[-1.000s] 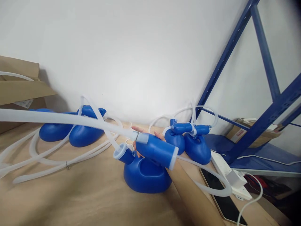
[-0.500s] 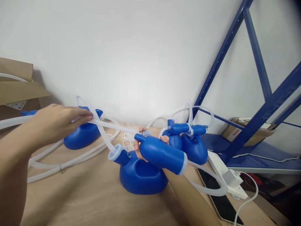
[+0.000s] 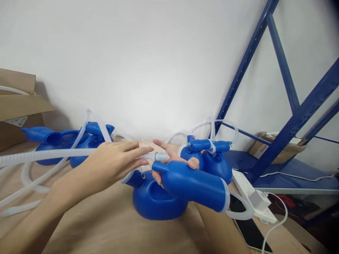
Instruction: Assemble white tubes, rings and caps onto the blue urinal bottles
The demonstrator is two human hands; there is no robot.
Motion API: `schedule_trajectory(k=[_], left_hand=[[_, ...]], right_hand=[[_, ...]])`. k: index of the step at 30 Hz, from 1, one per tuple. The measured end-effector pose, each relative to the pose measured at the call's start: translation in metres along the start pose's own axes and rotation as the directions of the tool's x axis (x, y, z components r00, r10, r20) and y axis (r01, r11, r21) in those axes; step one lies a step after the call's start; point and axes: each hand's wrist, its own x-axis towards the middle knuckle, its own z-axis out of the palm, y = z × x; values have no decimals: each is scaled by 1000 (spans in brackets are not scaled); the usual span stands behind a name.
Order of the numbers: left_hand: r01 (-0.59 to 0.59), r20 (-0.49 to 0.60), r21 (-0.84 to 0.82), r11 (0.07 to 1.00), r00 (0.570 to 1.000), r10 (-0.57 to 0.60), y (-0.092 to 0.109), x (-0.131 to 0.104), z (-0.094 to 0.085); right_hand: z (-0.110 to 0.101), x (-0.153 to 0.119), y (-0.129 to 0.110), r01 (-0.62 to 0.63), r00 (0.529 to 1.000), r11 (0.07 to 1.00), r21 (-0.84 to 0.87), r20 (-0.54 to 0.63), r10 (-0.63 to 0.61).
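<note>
You've got the ribbed tube (image 3: 53,154) pinched between the thumb and fingers of your left hand (image 3: 119,158), palm down, just above and to the left of the blue bottle (image 3: 160,203) standing on the table (image 3: 127,233). And there's your right hand (image 3: 173,157), palm up over that same bottle, gripping the blue cylinder (image 3: 194,183), its narrow nozzle pointing left and its pale-rimmed wide end out to the right. The tube's tip, wearing a metal clip (image 3: 156,156), sits right by your right fingers, just above the nozzle; whether it touches them, you can't tell from here.

Behind and to the right of the bottle, two more blue bottles (image 3: 217,167) stand with tubes looping over them. Left of it, there's another blue cluster (image 3: 91,139) beside a cardboard box (image 3: 22,109). Further right lie a phone (image 3: 250,233) and a white power strip (image 3: 242,185).
</note>
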Motion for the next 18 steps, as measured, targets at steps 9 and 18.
schedule_trajectory(k=[9, 18], left_hand=[[-129, -127, -47, 991, 984, 122, -21, -2, 6], [-127, -216, -328, 936, 975, 56, -3, 5, 8]], right_hand=[[-4, -36, -21, -18, 996, 999, -32, -86, 15], [0, -36, -23, 30, 999, 999, -41, -22, -31]])
